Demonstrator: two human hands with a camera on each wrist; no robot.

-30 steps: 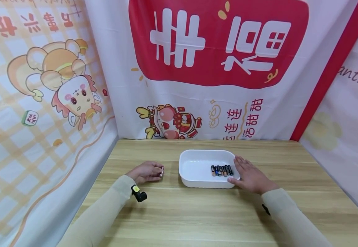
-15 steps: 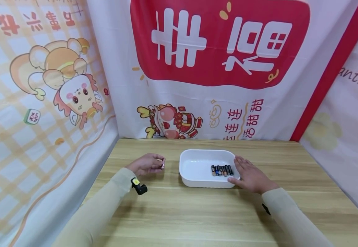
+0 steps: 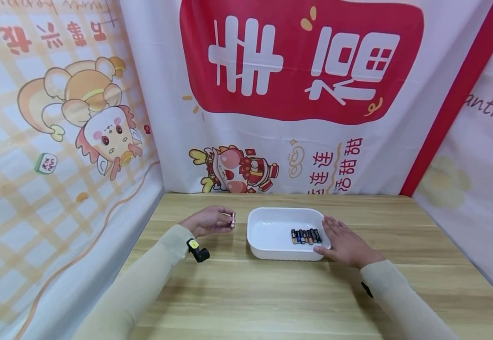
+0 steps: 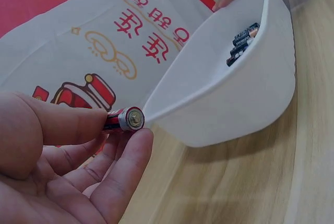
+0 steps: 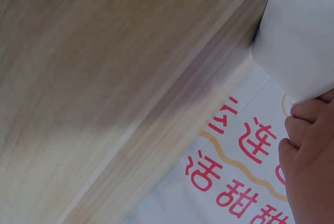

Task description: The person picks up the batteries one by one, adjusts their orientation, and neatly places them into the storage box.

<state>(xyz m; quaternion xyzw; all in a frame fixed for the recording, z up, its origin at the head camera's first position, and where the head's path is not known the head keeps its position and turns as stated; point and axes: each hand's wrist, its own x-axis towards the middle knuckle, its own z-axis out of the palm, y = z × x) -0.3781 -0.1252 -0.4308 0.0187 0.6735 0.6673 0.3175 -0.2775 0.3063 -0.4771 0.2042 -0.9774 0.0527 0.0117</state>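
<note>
Between the thumb and fingers of my left hand (image 3: pixel 207 221) is a red battery (image 4: pixel 124 119) with a silver end. The hand is raised just left of a white plastic tub (image 3: pixel 265 254). In the left wrist view the battery's metal end faces the camera, and the tub stands behind it. My right hand (image 3: pixel 350 243) rests against the tub's right end, with fingers extended along the rim and the thumb at the near corner. Inside the tub, several batteries (image 3: pixel 306 236) lie side by side near the right end, mostly dark, some with copper or blue parts.
A wooden table (image 3: pixel 263 297) carries the tub. Printed cloth hangs behind it (image 3: pixel 174 141) and along the left and right sides. A black wrist camera (image 3: pixel 199 253) is strapped to the left sleeve.
My left hand has moved up and to the right, toward the tub, with the red battery pinched in it. The right hand, the tub and its batteries have stayed in place.
</note>
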